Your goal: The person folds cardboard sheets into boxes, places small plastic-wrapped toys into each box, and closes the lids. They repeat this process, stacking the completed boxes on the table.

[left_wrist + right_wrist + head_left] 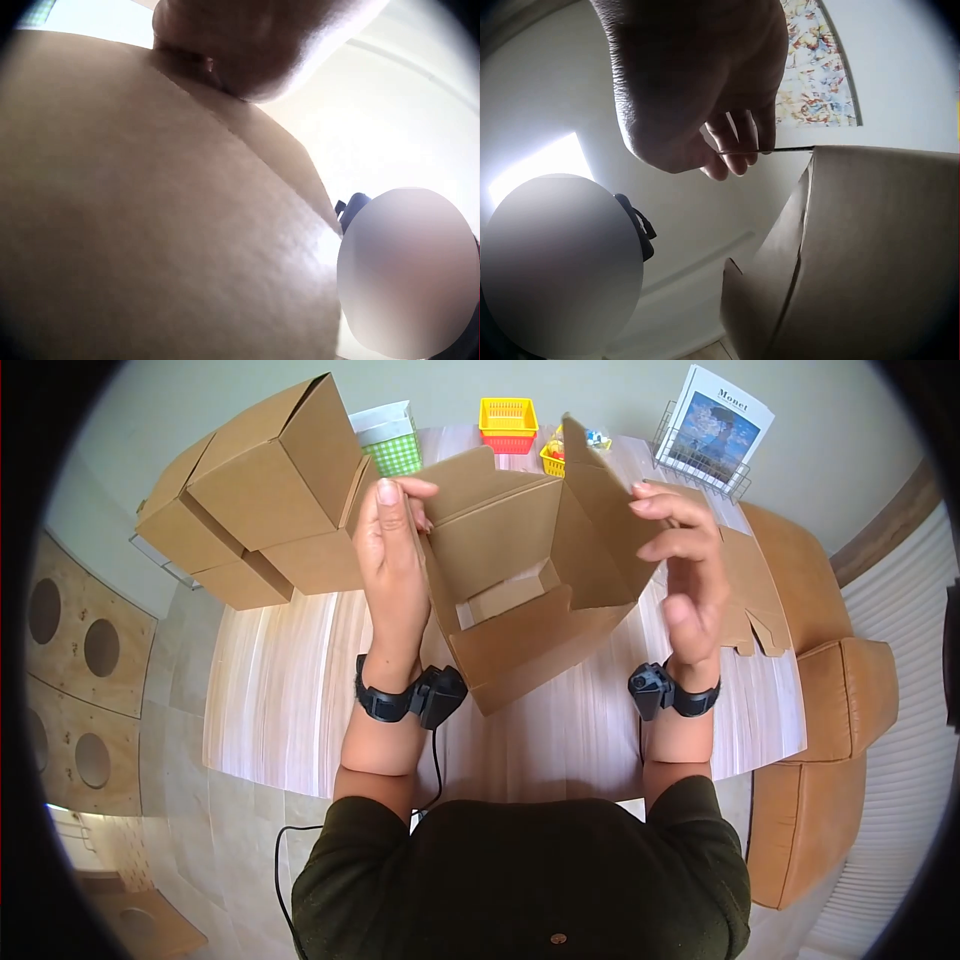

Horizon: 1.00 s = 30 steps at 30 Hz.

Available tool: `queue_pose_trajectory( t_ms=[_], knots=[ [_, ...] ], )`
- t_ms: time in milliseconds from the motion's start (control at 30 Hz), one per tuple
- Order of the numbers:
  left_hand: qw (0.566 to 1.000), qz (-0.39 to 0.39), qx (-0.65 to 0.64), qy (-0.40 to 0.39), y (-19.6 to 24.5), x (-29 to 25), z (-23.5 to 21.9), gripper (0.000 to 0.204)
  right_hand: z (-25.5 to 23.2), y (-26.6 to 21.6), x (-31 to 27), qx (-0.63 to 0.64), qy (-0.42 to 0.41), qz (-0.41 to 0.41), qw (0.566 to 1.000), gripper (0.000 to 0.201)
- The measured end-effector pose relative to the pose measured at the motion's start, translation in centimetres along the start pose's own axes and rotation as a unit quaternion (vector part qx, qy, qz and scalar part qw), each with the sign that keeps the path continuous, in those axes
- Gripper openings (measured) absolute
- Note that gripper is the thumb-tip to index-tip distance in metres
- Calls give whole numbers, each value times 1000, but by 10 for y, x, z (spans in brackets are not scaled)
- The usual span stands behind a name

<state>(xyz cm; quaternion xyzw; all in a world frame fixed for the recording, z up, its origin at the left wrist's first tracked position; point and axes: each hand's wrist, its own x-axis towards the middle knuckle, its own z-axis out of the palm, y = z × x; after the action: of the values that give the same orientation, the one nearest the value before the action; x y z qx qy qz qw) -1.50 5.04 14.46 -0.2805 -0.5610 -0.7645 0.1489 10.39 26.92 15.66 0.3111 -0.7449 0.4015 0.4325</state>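
A brown cardboard box (530,645) is tilted over the table between both hands, its top flaps raised. Light tabletop shows through a gap in its bottom. My left hand (392,565) grips the upper left edge, thumb up and fingers bent over onto the inside. In the left wrist view, the box wall (150,187) fills most of the picture below that hand (247,45). My right hand (690,565) holds the edge of the right flap (605,525) with bent fingers. From the right wrist, its fingertips (739,163) show past the flap's thin edge.
More cardboard boxes (270,470) are stacked at the left. Behind stand a green checked basket (395,450), stacked yellow and red baskets (508,425), and a wire rack (700,465) with a Monet print (715,425). Flat cardboard (745,585) lies right, by a tan sofa (820,690).
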Motion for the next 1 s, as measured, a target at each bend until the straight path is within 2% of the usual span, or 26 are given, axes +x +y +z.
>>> queue_pose_trajectory(
  t_ms=[33,100,200,333,433,533,733,833,933,1000],
  knots=[
    [1000,3,5,-7,-2,0,1,43,3,-2,2,-17,-33,11,999,36],
    [1000,9,17,-18,-6,-2,2,47,14,-15,6,-65,-121,1,991,39],
    [991,61,114,-42,-5,-3,5,52,37,-25,4,-77,-173,75,979,36],
    [992,23,120,-40,-11,0,-7,56,22,-27,0,-60,-201,78,975,27],
    [992,22,119,-48,-17,5,-15,56,13,-34,-1,-51,-209,129,968,23],
    [988,53,138,-46,-14,4,-11,59,6,-37,0,-66,-238,136,959,19],
    [981,53,177,-64,-14,6,-6,63,3,-39,-3,-77,-265,127,953,16],
    [973,16,195,-120,-11,6,-9,61,6,-40,-4,-60,-253,119,958,17],
    [960,28,233,-153,-16,6,-9,57,8,-39,-7,-86,-261,131,953,21],
    [949,73,263,-157,-16,3,-4,51,4,-39,-9,-107,-282,165,939,21]
  ],
)
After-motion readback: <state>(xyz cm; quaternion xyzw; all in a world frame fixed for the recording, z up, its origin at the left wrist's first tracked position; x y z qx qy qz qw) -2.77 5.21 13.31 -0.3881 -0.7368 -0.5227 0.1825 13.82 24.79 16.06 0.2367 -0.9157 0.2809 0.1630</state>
